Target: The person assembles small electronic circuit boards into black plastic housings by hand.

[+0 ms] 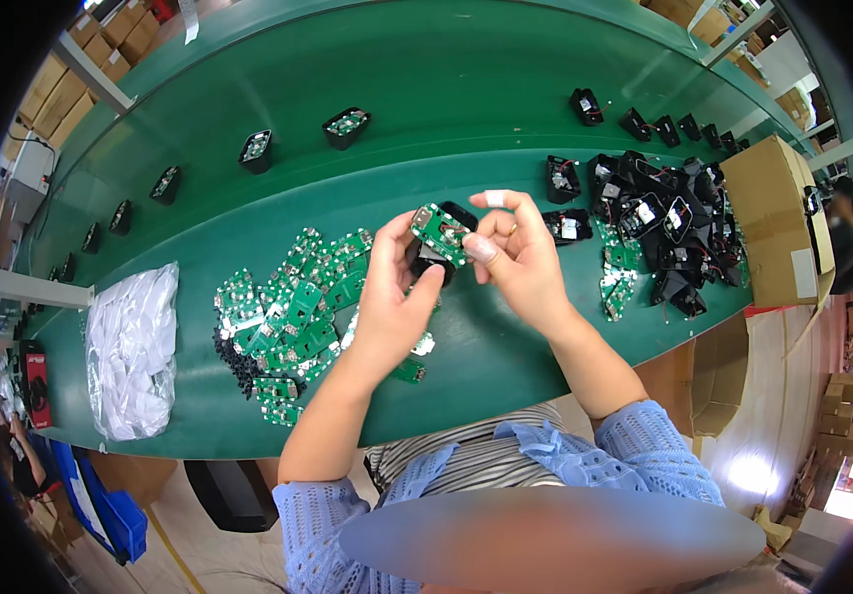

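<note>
Over the middle of the green bench, my left hand [394, 297] is closed around a small black plastic housing [436, 267]. A green circuit board [440, 232] sits tilted at the top of that housing, and the left fingertips touch its edge. My right hand [520, 252] pinches the board's right side between thumb and a finger; its index finger is raised and wears a white wrap at the tip. To the left of my hands lies a heap of green circuit boards [302, 302]. Beside the right hand, a black housing [567, 226] rests on the bench.
A pile of black housings with wires [659, 213] lies at right, next to an open cardboard box [773, 223]. A bag of white pieces [132, 351] is at left. Along the far strip stand several housings, some with boards [347, 124]. Small black parts [235, 361] edge the heap.
</note>
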Motion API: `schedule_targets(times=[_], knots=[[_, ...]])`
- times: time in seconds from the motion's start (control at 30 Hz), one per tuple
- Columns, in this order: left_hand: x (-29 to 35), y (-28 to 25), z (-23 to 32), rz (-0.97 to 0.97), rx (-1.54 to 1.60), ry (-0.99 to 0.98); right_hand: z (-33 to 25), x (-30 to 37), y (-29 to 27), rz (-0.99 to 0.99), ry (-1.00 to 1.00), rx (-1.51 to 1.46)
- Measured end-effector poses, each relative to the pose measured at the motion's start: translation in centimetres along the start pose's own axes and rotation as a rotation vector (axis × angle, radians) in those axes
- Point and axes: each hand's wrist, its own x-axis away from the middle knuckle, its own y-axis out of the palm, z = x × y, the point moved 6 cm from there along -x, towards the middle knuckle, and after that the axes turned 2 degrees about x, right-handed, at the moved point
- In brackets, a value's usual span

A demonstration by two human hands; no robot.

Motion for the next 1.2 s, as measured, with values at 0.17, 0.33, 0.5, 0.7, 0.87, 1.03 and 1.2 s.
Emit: schedule_targets(times=[0.17,0.33,0.5,0.7,0.87,1.03,1.2], knots=[[-0.3,-1.3,-2.0,-0.007,0.138,-0.405,0.6,0.2,-0.9,-0.021,0.106,-0.178],[-0.2,-1.7,-2.8,-0.032,0.269,-0.462,0.2,0.5,-0.3,-0.099,0.122,-0.272],[0.0,-1.7,-2.8,0.063,0.345,-0.440,-0.3,1.6,1.1,-0.180,-0.031,-0.160],[0.5,-2.1,-1.7,0.265,0.488,-0.223,0.3,3.2,3.4,-0.125,-0.074,0.003],[0.6,-0.9,-1.3,0.140,0.441,-0.241,-4.0,3.1,3.0,0.033,-0.771,0.686],[0.7,-0.6,-1.4,0.139,0.509,-0.259,-3.9,2.9,2.7,0.073,-0.881,0.725],[0.7,0.5,-0.3,0.066,0.588,-0.249,-5.2,2.6,2.1,0.206,-0.997,0.927]])
